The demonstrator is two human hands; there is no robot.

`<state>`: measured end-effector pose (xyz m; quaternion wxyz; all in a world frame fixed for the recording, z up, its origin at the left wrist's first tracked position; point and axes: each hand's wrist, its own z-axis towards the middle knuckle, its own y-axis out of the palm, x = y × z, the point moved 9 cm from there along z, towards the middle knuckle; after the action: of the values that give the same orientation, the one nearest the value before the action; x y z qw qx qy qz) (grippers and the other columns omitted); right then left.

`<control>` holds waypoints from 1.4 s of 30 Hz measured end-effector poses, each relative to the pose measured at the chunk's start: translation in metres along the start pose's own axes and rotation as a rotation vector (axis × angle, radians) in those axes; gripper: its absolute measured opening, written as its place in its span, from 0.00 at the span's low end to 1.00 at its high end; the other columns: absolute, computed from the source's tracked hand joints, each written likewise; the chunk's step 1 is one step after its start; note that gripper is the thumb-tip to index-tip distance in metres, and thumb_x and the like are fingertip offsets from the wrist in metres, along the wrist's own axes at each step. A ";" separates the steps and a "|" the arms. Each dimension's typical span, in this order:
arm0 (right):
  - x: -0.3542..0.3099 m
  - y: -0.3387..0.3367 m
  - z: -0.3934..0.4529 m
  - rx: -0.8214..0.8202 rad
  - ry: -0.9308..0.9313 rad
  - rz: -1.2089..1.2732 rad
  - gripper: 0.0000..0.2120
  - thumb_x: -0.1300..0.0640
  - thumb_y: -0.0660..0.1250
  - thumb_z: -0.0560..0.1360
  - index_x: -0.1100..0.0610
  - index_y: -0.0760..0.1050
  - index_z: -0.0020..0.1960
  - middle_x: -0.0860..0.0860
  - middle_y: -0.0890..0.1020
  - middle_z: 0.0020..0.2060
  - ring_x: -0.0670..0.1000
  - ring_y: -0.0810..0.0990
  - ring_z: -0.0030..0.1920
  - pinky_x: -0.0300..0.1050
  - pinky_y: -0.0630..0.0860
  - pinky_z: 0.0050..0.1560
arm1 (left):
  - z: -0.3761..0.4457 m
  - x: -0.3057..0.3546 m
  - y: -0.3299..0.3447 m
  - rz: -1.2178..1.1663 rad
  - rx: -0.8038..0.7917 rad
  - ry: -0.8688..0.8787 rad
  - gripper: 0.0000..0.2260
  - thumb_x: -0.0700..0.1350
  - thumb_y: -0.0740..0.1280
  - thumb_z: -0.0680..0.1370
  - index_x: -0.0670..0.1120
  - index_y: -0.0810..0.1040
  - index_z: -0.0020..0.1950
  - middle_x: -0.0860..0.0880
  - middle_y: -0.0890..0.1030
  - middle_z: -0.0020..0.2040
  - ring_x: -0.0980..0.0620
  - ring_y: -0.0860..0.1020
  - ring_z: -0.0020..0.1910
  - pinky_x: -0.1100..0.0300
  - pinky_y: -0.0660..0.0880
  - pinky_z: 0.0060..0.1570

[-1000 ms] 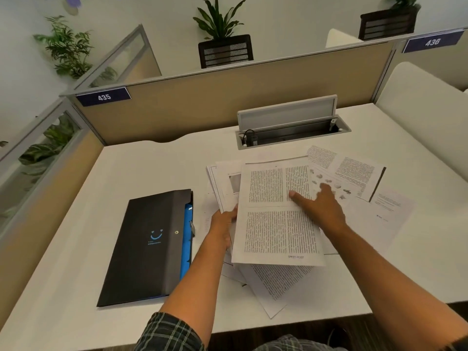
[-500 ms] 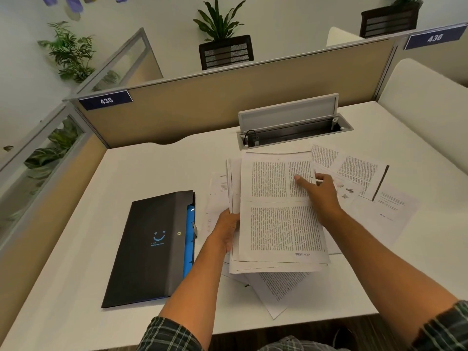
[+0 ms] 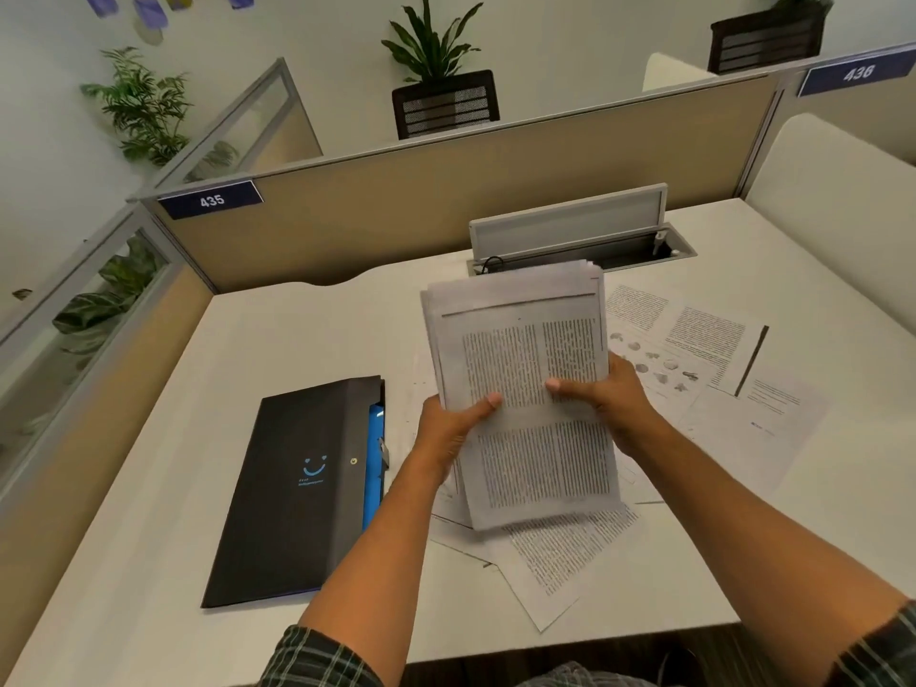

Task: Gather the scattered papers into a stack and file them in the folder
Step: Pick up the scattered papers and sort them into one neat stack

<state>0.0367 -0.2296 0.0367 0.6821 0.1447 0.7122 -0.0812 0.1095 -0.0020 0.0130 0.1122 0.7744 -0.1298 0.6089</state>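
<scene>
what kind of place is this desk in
Most likely an open-plan office cubicle. Tan partition panels wall in the white desk, numbered plates reading 435 and 436 mark the workstations, and a flip-up cable hatch is set into the desktop.

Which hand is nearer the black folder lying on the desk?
Left. The left hand grips the sheaf of printed papers just right of the black folder; the right hand holds the sheaf's far edge, farther away.
</scene>
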 end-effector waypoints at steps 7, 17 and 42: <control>-0.045 0.013 -0.011 -0.025 -0.266 0.003 0.12 0.48 0.79 0.64 0.39 0.85 0.47 0.50 0.87 0.50 0.55 0.87 0.51 0.49 0.86 0.45 | 0.001 0.039 -0.010 0.054 -0.061 0.190 0.17 0.49 0.78 0.69 0.54 0.80 0.56 0.52 0.85 0.51 0.51 0.84 0.51 0.53 0.84 0.45; 0.031 0.002 -0.014 -0.018 -0.023 -0.049 0.18 0.46 0.83 0.63 0.46 0.85 0.51 0.48 0.88 0.50 0.50 0.87 0.51 0.46 0.86 0.46 | -0.010 -0.005 -0.006 0.162 -0.111 0.101 0.15 0.44 0.77 0.72 0.55 0.81 0.57 0.53 0.85 0.52 0.53 0.83 0.54 0.56 0.83 0.47; 0.081 -0.128 -0.003 0.524 0.659 -1.144 0.58 0.28 0.78 0.61 0.64 0.61 0.75 0.64 0.69 0.70 0.64 0.70 0.70 0.58 0.72 0.67 | 0.014 -0.096 -0.026 0.015 0.190 -0.307 0.23 0.44 0.77 0.74 0.37 0.76 0.65 0.45 0.84 0.51 0.44 0.82 0.51 0.46 0.79 0.58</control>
<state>-0.0087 -0.3415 -0.0539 0.2244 -0.0755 0.8026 -0.5474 0.1093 0.0243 -0.0837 0.0125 0.8643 -0.0930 0.4941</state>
